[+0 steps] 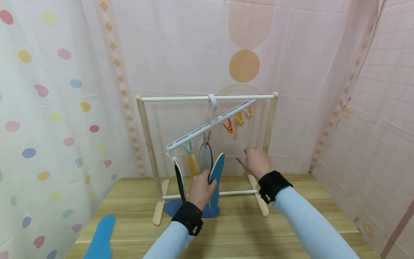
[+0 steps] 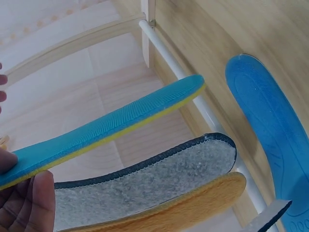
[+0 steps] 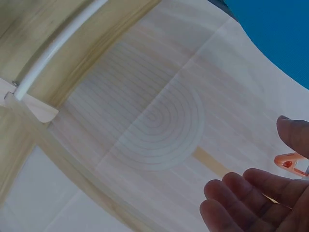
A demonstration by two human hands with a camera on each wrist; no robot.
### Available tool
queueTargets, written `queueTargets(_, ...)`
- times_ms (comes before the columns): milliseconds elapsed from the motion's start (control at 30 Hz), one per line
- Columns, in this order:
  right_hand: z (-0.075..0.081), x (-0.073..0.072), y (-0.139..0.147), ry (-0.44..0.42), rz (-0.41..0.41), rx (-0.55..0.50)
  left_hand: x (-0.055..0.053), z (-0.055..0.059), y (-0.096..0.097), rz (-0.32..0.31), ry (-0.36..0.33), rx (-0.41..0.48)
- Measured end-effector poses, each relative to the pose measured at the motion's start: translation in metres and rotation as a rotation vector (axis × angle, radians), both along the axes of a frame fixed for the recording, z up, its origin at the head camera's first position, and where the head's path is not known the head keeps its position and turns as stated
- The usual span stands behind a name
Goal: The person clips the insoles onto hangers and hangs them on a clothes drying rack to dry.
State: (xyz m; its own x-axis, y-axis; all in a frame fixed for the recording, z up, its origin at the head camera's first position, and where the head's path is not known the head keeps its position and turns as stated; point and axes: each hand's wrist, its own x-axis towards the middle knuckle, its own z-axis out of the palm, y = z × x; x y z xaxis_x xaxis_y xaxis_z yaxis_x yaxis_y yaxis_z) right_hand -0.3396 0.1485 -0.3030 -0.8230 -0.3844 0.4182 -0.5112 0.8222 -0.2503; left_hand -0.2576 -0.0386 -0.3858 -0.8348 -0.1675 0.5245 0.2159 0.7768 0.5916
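My left hand (image 1: 201, 190) pinches a blue insole (image 1: 217, 180) with a yellow underside, thumb on one face and fingers on the other. It stands upright below the middle of a tilted pale blue clip hanger (image 1: 210, 124). From the hanger's low left half hang a grey felt insole (image 2: 145, 181), an orange-yellow insole (image 2: 207, 198) and a black-and-white one (image 1: 179, 180), each on a clip. My right hand (image 1: 257, 163) is in the air to the right, holding nothing, thumb apart from the fingers. Above it are an orange clip (image 1: 228, 126), a yellow clip (image 1: 239, 118) and a pale clip (image 1: 248, 112), bare.
A wooden rack with a white top bar (image 1: 174, 99) carries the hanger and stands on the wooden table (image 1: 233, 237). Darker blue insoles (image 1: 173, 207) lie under the rack. Another bright blue insole (image 1: 101, 237) lies at the front left. Patterned curtains (image 1: 181, 46) surround the table.
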Motion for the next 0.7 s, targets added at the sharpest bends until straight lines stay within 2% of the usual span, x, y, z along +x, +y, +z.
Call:
queueTargets(167, 0.005, -0.007, -0.004, 0.044, 0.017, -0.011, -0.003, 0.0, 0.001, 0.003, -0.028, 0.027)
queueTargets(333, 0.013, -0.015, -0.008, 0.046, 0.022, -0.012, -0.006, 0.002, 0.002, 0.011, -0.042, 0.038)
queueTargets(533, 0.027, -0.025, -0.016, 0.025, 0.019, 0.0, -0.008, 0.003, 0.003, 0.047, -0.005, -0.002)
queueTargets(700, 0.037, -0.032, -0.025, 0.012, 0.018, -0.032, -0.011, 0.004, 0.004, 0.058, 0.038, -0.034)
